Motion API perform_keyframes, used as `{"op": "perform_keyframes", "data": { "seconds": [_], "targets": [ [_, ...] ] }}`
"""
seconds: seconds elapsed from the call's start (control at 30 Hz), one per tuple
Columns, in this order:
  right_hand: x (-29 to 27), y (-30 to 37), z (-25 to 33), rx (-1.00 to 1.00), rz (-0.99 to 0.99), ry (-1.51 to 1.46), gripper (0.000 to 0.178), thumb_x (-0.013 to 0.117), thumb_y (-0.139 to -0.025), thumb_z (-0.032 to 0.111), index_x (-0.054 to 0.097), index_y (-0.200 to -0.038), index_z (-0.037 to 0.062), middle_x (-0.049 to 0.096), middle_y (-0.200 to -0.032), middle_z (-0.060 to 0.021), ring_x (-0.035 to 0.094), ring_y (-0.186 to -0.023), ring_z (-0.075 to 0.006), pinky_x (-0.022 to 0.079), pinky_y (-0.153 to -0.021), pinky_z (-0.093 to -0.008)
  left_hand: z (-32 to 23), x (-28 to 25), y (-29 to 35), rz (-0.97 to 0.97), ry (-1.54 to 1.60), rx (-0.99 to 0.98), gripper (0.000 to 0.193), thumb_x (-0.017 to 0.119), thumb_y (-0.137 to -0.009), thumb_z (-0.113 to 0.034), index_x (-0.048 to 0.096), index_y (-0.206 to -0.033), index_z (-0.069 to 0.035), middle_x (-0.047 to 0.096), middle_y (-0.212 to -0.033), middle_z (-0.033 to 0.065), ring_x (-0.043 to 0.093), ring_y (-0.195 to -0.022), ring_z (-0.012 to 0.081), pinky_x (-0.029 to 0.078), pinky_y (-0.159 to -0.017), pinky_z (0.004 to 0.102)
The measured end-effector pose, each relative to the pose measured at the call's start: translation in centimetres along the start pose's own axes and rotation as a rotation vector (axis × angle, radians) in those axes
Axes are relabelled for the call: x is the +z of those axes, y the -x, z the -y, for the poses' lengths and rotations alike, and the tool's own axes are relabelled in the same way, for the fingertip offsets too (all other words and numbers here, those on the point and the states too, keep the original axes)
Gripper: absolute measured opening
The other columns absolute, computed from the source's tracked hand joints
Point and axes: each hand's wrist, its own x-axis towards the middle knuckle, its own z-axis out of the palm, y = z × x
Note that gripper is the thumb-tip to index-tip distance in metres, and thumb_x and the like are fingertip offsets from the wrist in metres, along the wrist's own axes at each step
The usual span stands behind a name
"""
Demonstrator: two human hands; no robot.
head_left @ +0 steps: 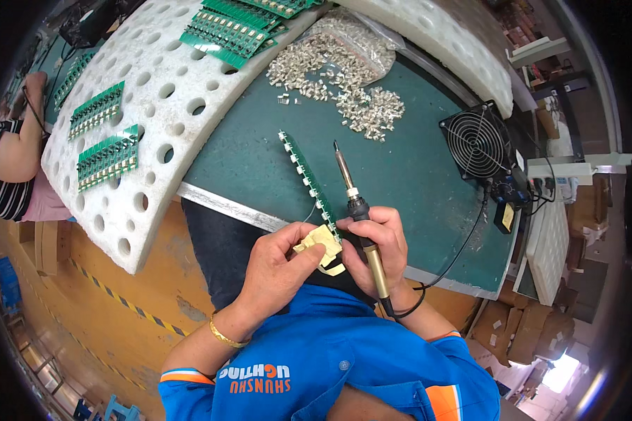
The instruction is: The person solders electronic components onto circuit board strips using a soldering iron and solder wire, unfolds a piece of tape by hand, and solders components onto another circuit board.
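My left hand is closed, its thumb pressing a crumpled pale-yellow pad; whether it is cloth or sponge I cannot tell. A long green circuit board, seen nearly edge-on with a row of white parts along one side, points up and away from that pad. Its near end is hidden among the pad and my fingers. In my closed right hand is a soldering iron, its dark tip pointing away from me and its gold handle lying across the palm. The tip is apart from the board, to its right.
Small metal-coloured parts lie heaped by a clear plastic bag. White perforated foam at left carries several green boards. A black fan stands right, near the iron's cable. Another person's arm shows far left.
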Motion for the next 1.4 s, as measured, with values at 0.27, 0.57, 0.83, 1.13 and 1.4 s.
{"op": "perform_keyframes", "data": {
  "seconds": [0.27,0.57,0.83,1.13,1.4],
  "targets": [
    [0.2,0.6,-0.2,0.044,-0.086,-0.025,0.047,0.073,-0.062,-0.008,0.057,-0.104,0.0067,0.054,-0.090,-0.0128,0.056,-0.076,-0.0241,0.046,-0.063,-0.0317,-0.3,0.6,-0.5,0.023,0.020,-0.050,0.018,0.060,-0.086,-0.010,0.063,-0.099,0.002,0.063,-0.080,-0.0001,0.052,-0.070,0.0022,0.043,-0.062,0.0194],
    [0.3,0.3,0.1,0.040,-0.051,0.016,0.050,0.069,-0.062,-0.011,0.050,-0.104,0.0054,0.065,-0.087,-0.0103,0.055,-0.084,-0.0239,0.046,-0.073,-0.0339,-0.5,0.5,-0.5,0.011,0.047,-0.060,0.018,0.060,-0.086,-0.010,0.063,-0.099,0.002,0.064,-0.084,0.0000,0.054,-0.074,0.0031,0.044,-0.066,0.0197],
    [0.1,0.1,-0.4,0.069,-0.192,-0.021,0.045,0.068,-0.064,-0.012,0.053,-0.103,0.0051,0.054,-0.090,-0.0121,0.056,-0.076,-0.0211,0.047,-0.064,-0.0299,-0.3,0.5,-0.6,0.011,0.080,-0.047,0.018,0.059,-0.087,-0.010,0.062,-0.101,0.002,0.064,-0.086,0.0006,0.054,-0.076,0.0034,0.045,-0.068,0.0200],
    [-0.6,-0.6,-0.3,0.397,-0.360,-0.379,0.043,0.060,-0.075,-0.013,0.046,-0.111,0.0040,0.044,-0.106,-0.0095,0.057,-0.076,-0.0109,0.048,-0.068,-0.0233,-0.7,0.1,-1.1,-0.046,0.012,0.068,0.023,0.055,-0.088,-0.002,0.055,-0.110,0.002,0.061,-0.085,0.0015,0.054,-0.072,0.0040,0.044,-0.062,0.0188],
    [-1.2,-1.1,-0.4,0.339,-0.405,-0.365,0.041,0.059,-0.075,-0.014,0.046,-0.110,0.0029,0.042,-0.108,-0.0098,0.059,-0.079,-0.0100,0.051,-0.069,-0.0228,-1.4,-0.2,-1.9,-0.108,-0.183,0.085,0.025,0.056,-0.088,-0.003,0.053,-0.112,0.002,0.060,-0.095,0.0030,0.056,-0.082,0.0065,0.045,-0.073,0.0203]
  ]
}}
